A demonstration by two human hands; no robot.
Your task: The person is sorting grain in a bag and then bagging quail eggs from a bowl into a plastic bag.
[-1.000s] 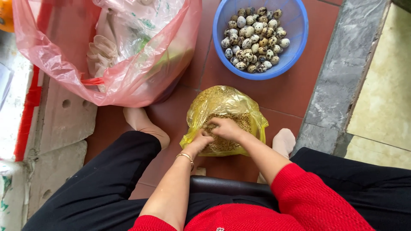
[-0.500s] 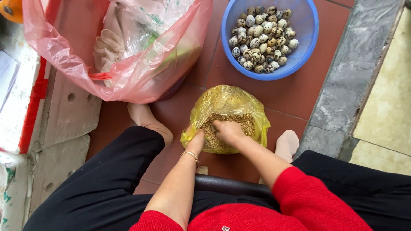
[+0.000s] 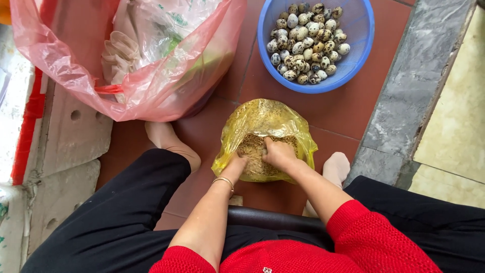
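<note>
Sitting with my knees spread, I see the red tiled floor (image 3: 348, 114) running out beneath everything my hands work over. Up and to the left of them slumps the big pink plastic bag (image 3: 76, 65), translucent, its mouth gaping, pale wrappers and something green bunched inside. Straight ahead of my hands and a little to the right stands the blue plastic basket (image 3: 361, 55), heaped with speckled quail eggs (image 3: 305, 43), well apart from what I hold. Off to the right of my hands a grey stone strip (image 3: 419, 86) borders the tiles. Between my feet sits the yellow plastic bag (image 3: 268, 119), crumpled open and filled with brown husks (image 3: 252, 151); both hands are down inside its mouth. My left hand (image 3: 236, 164), a thin gold bangle (image 3: 223, 181) on its wrist, digs into the husks with the fingers buried, so I cannot tell whether it clasps anything. My right hand (image 3: 279, 154) lies just beside it, touching it, curled knuckles-up over the husks, and its fingertips are hidden too, so its hold is just as unclear.
</note>
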